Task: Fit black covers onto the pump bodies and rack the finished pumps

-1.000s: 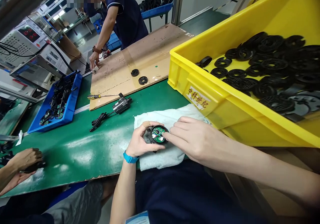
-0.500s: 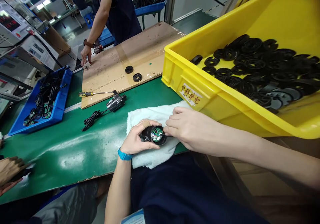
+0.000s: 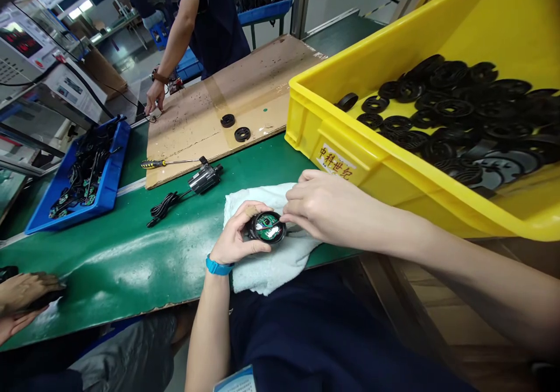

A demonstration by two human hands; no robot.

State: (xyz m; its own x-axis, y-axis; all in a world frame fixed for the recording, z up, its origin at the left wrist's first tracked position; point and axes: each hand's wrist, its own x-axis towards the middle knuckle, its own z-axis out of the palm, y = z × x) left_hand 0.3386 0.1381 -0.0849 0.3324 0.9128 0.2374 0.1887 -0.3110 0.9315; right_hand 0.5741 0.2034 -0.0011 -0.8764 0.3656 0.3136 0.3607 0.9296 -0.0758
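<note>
My left hand (image 3: 238, 237) grips a round black housing (image 3: 265, 228) with a green circuit board showing inside it, held over a white towel (image 3: 266, 258) on the green table (image 3: 131, 258). My right hand (image 3: 321, 208) is curled, its fingertips pressed against the right edge of the housing; whether they pinch anything small I cannot make out. A blue band sits on my left wrist.
A yellow crate (image 3: 385, 164) holding several black ring parts stands to the right. A cardboard sheet (image 3: 227, 100) carries two black rings. A screwdriver (image 3: 168, 162), a corded black pump (image 3: 203, 179) and a blue tray (image 3: 83, 176) lie left. Other people's hands are at far left and back.
The housing and both my hands have shifted slightly up on the towel. My right fingers have curled tighter against its edge. The view has drifted a little.
</note>
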